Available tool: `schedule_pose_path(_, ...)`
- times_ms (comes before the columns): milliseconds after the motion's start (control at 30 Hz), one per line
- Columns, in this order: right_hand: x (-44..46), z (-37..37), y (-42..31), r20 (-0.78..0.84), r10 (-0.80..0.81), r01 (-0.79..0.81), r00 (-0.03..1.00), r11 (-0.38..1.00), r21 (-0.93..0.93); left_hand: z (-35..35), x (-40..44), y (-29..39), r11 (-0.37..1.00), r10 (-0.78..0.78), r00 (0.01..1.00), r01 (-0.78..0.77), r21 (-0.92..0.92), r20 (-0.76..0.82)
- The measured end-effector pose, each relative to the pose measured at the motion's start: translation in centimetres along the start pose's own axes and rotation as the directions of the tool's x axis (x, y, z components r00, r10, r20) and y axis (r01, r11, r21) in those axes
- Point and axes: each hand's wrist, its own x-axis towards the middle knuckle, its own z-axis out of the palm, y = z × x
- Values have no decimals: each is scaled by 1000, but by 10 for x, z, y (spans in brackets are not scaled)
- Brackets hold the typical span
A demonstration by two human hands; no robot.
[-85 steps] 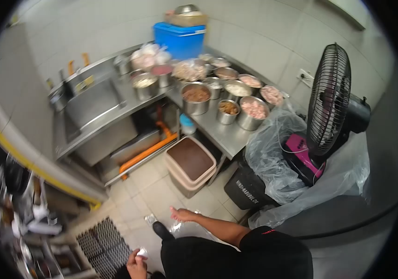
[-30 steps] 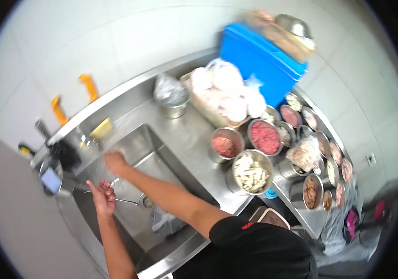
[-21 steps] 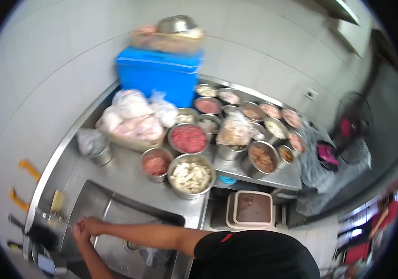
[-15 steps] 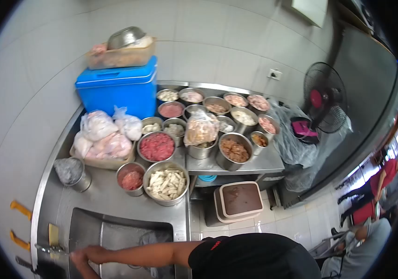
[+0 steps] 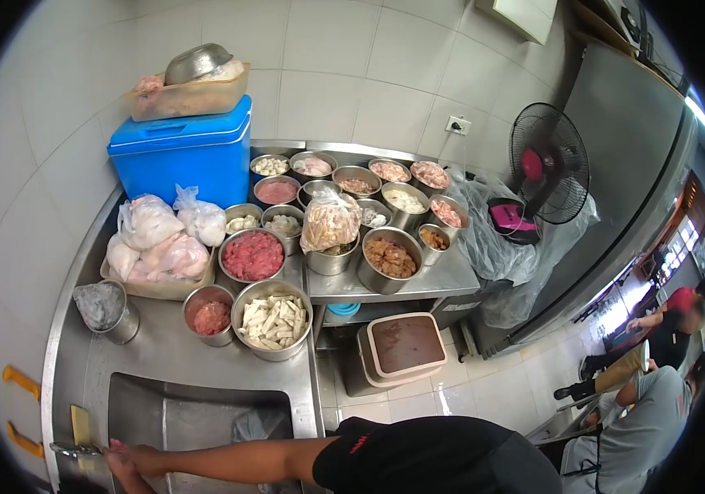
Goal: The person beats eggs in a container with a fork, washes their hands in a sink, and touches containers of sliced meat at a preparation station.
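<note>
My right hand (image 5: 148, 459) reaches over the near left side of the steel sink (image 5: 204, 412), close to the metal faucet (image 5: 77, 449). Against it is my left hand (image 5: 124, 471), whose forearm runs off the bottom edge. The two hands touch and overlap, so their fingers cannot be told apart, and anything between them is hidden. A yellow sponge (image 5: 80, 426) stands behind the faucet. In the basin lies a crumpled clear plastic bag (image 5: 251, 427), partly behind my right forearm. Beyond the sink are a pot of pale strips (image 5: 273, 322) and a smaller pot of red meat (image 5: 212, 317).
Several pots of meat, bagged meat (image 5: 173, 257) and a blue cooler (image 5: 184, 160) crowd the counter. A lidded bin (image 5: 406, 347) stands below. At right are a black fan (image 5: 548, 162), a grey refrigerator (image 5: 608, 165) and seated people, one in grey (image 5: 637, 420).
The view has swung from the floor to the sink, then rightward across the pots. My hands, apart at first, have come together near the faucet. People have come into view at right.
</note>
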Motion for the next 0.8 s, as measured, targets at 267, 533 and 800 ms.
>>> schedule_pose_path(267, 13, 7, -11, -24, 65, -61, 998, 987, 147, -20, 4, -3, 999, -26, 998, 28, -42, 49)
schedule_pose_path(533, -10, 5, -1, -73, -80, 66, 994, 982, -178, 25, -13, 8, 1000, 25, 1000, -25, 4, 1)
schedule_pose_path(800, 0, -7, 3, -65, -89, 76, 994, 980, -184, -41, -16, -6, 982, 173, 928, -188, 14, 331)
